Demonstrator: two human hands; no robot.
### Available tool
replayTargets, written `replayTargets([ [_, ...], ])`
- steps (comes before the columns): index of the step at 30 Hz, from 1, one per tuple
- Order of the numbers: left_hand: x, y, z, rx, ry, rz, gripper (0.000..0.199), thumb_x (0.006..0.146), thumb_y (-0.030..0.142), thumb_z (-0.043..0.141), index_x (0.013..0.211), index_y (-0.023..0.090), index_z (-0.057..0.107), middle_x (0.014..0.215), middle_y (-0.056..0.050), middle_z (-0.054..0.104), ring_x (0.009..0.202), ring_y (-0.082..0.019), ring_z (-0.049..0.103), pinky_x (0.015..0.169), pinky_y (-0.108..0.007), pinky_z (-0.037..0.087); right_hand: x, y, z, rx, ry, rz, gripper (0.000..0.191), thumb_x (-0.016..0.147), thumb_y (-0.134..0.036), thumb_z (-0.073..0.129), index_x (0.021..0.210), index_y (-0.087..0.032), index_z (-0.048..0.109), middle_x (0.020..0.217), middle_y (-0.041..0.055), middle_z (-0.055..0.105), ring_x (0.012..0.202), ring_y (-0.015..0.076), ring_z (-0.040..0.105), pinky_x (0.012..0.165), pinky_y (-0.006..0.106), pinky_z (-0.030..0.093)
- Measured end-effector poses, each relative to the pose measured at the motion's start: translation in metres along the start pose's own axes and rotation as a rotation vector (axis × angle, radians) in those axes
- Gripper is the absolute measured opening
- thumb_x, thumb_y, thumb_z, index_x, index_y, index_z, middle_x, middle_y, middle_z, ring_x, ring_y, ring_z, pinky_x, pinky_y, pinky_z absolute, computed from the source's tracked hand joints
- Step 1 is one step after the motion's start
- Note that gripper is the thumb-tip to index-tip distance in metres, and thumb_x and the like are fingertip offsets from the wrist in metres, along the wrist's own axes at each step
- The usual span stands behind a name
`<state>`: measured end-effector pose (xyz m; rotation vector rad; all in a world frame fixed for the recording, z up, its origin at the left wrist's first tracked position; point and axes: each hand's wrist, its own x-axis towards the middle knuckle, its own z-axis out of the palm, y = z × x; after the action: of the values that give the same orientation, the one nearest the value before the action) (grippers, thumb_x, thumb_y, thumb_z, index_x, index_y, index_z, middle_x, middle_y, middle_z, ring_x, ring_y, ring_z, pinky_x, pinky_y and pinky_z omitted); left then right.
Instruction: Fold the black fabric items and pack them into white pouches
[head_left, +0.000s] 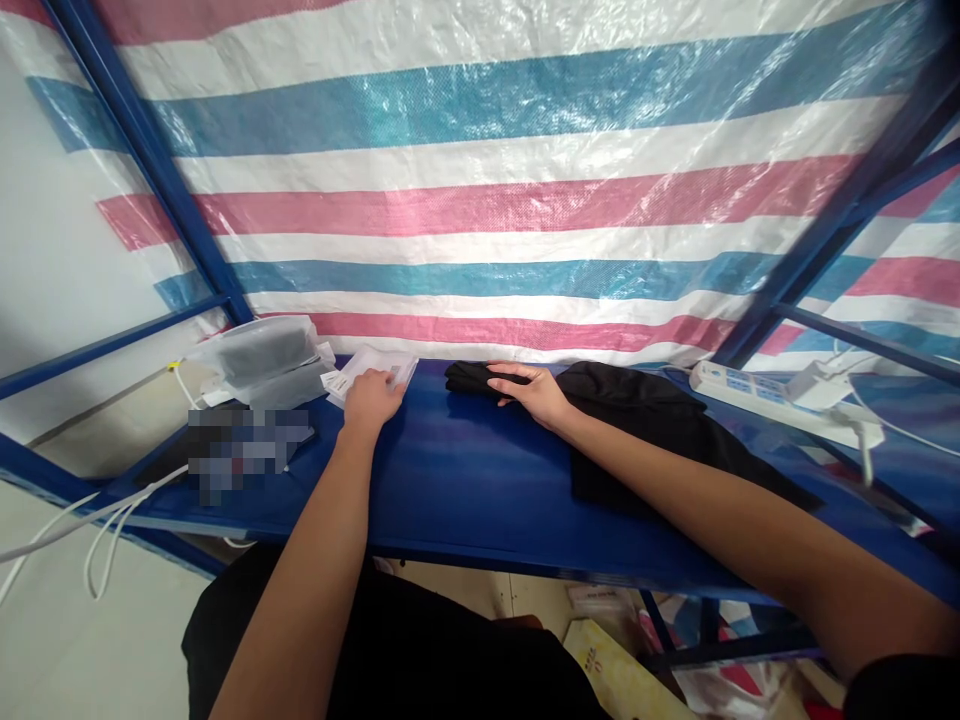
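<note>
On the blue shelf (465,490), a small folded black cloth (469,378) lies near the back edge. My right hand (532,392) grips its right end, with the thumb and fingers on either side. To the left, my left hand (373,397) rests on a clear plastic bag (394,367) with a white label at its left side; some of the bag is under the fingers, which are bent and slightly apart. A larger black cloth (637,430) is spread to the right, partly beneath my right forearm.
Stacked plastic packages (262,355) stand at the shelf's left, behind a dark blurred item (240,450). A white power strip (780,400) with plugs is at the right. Blue posts frame a striped sheet (487,200). White cables hang at the left. A yellow box (622,670) lies below.
</note>
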<state>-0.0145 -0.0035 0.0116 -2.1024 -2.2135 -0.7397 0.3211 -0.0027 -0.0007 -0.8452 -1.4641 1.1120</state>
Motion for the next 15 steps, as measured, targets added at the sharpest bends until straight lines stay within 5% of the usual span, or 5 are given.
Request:
replayTargets([
  [6, 0.0030, -0.0030, 0.0006, -0.002, -0.010, 0.001, 0.047, 0.106, 0.046, 0.053, 0.129, 0.016, 0.081, 0.130, -0.021, 0.076, 0.117, -0.037, 0.073, 0.105, -0.045, 0.055, -0.0029, -0.0030, 0.0031, -0.058, -0.058, -0.025, 0.048, 0.076, -0.049, 0.098, 0.116, -0.025, 0.089, 0.146, 0.0077, 0.073, 0.103, 0.0259, 0.078, 0.071, 0.036, 0.075],
  [10, 0.0031, -0.0028, -0.0012, -0.007, -0.024, -0.014, 0.048, 0.101, 0.048, 0.062, 0.131, 0.015, 0.080, 0.132, -0.020, 0.076, 0.117, -0.037, 0.073, 0.105, -0.045, 0.055, -0.0032, -0.0036, 0.0023, -0.059, -0.066, -0.010, 0.047, 0.077, -0.049, 0.098, 0.117, -0.026, 0.089, 0.148, 0.0074, 0.072, 0.104, 0.0255, 0.078, 0.073, 0.036, 0.075],
  [15, 0.0019, -0.0038, -0.0017, -0.058, 0.007, -0.049, 0.045, 0.098, 0.026, 0.061, 0.139, 0.018, 0.077, 0.129, -0.016, 0.080, 0.118, -0.036, 0.073, 0.106, -0.045, 0.056, -0.0023, -0.0027, 0.0020, -0.045, -0.062, 0.001, 0.048, 0.077, -0.049, 0.098, 0.118, -0.025, 0.089, 0.148, 0.0075, 0.072, 0.106, 0.0260, 0.078, 0.073, 0.035, 0.076],
])
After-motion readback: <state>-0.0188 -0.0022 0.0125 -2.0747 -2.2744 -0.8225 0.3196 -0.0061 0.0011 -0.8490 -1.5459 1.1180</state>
